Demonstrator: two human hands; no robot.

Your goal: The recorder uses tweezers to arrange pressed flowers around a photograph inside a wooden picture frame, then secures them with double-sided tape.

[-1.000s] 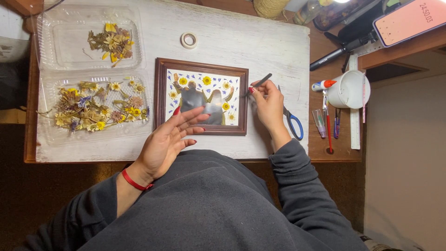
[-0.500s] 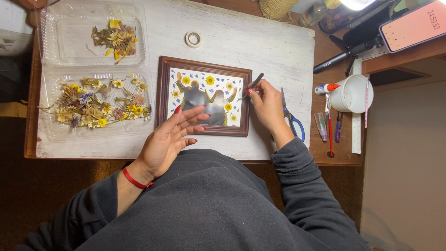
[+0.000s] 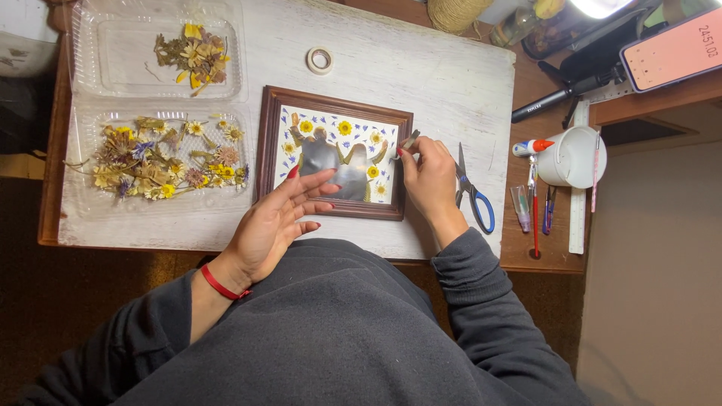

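White board [image 3: 421,75]: one frame [image 3: 271,150], two flower trays (clear); left hand [image 3: 274,222] open, right hand [image 3: 429,177] grip pinching tweezers [image 3: 410,140].

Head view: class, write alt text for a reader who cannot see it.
A person's right hand holds a thin tool at the edge of a brown picture frame decorated with pressed flowers, while the left hand rests on its lower edge.

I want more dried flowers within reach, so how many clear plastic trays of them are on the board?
2. One clear tray lies at the board's far left corner; the other sits just below it, left of the wooden frame. None looks hidden.
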